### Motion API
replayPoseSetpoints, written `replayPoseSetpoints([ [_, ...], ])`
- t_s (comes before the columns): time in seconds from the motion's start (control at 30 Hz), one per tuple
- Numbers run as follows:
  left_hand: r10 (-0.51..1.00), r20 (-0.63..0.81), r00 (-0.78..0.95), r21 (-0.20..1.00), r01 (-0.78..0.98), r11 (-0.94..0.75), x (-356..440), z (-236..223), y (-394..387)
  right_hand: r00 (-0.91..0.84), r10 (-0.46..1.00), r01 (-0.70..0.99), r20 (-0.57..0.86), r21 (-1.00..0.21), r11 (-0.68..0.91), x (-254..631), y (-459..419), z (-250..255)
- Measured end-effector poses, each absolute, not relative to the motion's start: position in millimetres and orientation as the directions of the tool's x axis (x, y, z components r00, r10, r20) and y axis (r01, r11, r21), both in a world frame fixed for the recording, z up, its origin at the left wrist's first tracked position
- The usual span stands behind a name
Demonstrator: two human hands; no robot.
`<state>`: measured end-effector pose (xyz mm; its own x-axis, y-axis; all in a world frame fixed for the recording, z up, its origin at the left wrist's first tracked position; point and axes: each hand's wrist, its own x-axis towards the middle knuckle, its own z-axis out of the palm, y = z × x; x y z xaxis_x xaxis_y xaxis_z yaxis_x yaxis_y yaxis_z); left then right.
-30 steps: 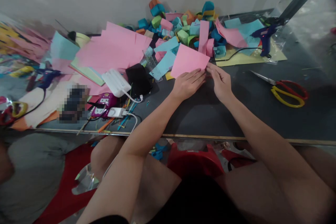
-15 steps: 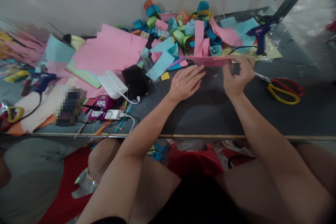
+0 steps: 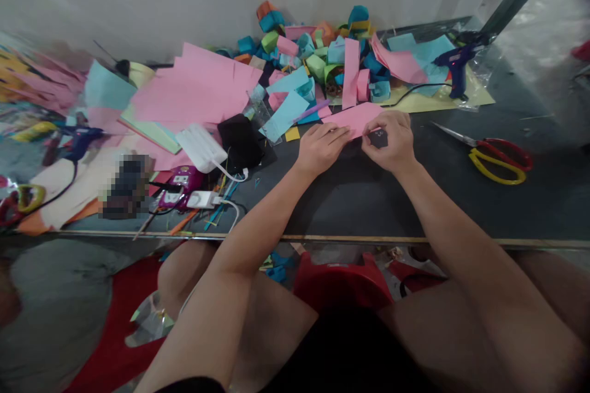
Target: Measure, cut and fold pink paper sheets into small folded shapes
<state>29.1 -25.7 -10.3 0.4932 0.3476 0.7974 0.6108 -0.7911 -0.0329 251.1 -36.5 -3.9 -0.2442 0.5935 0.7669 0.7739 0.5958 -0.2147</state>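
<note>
A folded-looking piece of pink paper (image 3: 358, 115) lies on the dark table between my two hands. My left hand (image 3: 323, 147) rests over its near left part, fingers stretched out and lying flat. My right hand (image 3: 391, 138) is at the paper's right side, thumb and forefinger curled into a pinch at its near edge. The fingers hide part of that edge. Just behind the paper are a purple pen-like stick (image 3: 312, 112) and a light-blue paper strip (image 3: 286, 115).
Scissors (image 3: 500, 159) with red and yellow handles lie at right, below a blue glue gun (image 3: 457, 70). Folded paper pieces (image 3: 318, 64) are heaped by the wall. Pink sheets (image 3: 198, 83), a white power bank (image 3: 201, 147) and a purple socket block (image 3: 182, 184) sit left.
The pink paper was a larger flat sheet, then was lifted edge-on by my right hand. Now it lies lower and narrower, and my right hand has come back toward the left one.
</note>
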Motion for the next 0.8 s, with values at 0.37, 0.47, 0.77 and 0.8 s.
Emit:
replayPoseSetpoints([
  [0.37, 0.444, 0.732, 0.518, 0.032, 0.624, -0.781, 28.3, -15.1, -20.2, -0.295, 0.596, 0.773, 0.747, -0.18, 0.609, 250.0, -37.5, -4.2],
  [0.47, 0.455, 0.717, 0.528, 0.06, 0.604, -0.795, 27.3, -16.7, -18.8, -0.31, 0.598, 0.773, 0.739, -0.171, 0.611, 250.2, -37.0, -5.0],
  [0.77, 0.381, 0.768, 0.514, 0.029, 0.567, -0.823, 24.8, -19.4, -15.8, -0.344, 0.583, 0.777, 0.736, -0.126, 0.617, 250.0, -35.2, -5.9],
  [0.8, 0.397, 0.768, 0.503, 0.06, 0.561, -0.826, 23.7, -19.7, -14.8, -0.339, 0.59, 0.782, 0.733, -0.13, 0.61, 251.1, -34.7, -5.4],
])
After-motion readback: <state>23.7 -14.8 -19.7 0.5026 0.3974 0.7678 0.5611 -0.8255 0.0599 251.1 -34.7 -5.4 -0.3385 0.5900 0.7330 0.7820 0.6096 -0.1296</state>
